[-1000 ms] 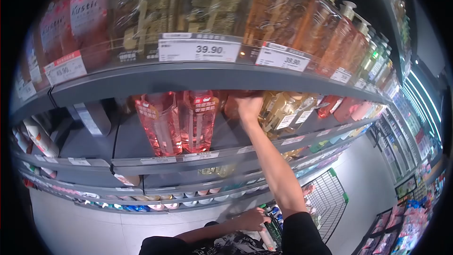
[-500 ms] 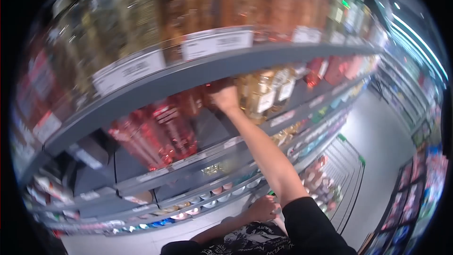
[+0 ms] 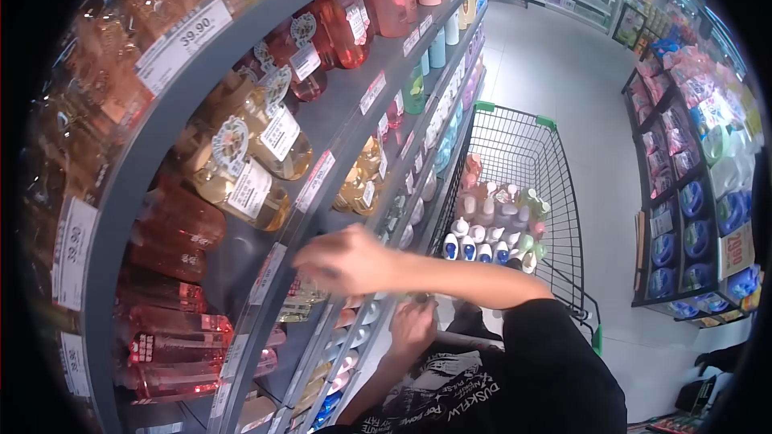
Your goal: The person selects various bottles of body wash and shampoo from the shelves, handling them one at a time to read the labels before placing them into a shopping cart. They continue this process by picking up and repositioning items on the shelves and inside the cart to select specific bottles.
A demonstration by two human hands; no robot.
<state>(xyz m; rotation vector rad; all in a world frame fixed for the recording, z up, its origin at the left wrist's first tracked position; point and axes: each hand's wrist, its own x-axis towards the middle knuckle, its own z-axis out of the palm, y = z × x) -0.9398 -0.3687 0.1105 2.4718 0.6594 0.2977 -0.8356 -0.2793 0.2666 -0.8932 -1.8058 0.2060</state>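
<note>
My right hand [image 3: 344,261] is off the shelf front, beside the price-label strip, slightly blurred. Its fingers are loosely bent and apart, and no item shows in them. Closer to my body, my left hand [image 3: 414,326] is curled closed in front of my shirt; whatever it may hold is hidden. On the shelf beyond my right hand stand a clear golden pump bottle [image 3: 241,181] with a white label and a second golden bottle [image 3: 281,141]. Amber-red bottles [image 3: 173,233] stand at the left, with pink-red bottles [image 3: 181,345] nearer me.
A black wire shopping cart [image 3: 567,217] with green corners stands in the aisle, holding several bottles. Rightward is a display rack [image 3: 675,217] of pink packs and blue tubs. Above the bottles runs an upper shelf edge [image 3: 137,137] with price tags. Grey floor [image 3: 531,56] extends ahead.
My right hand has come out from between the bottles and dropped to the shelf front. The view has swung right and down, showing more of the cart and aisle.
</note>
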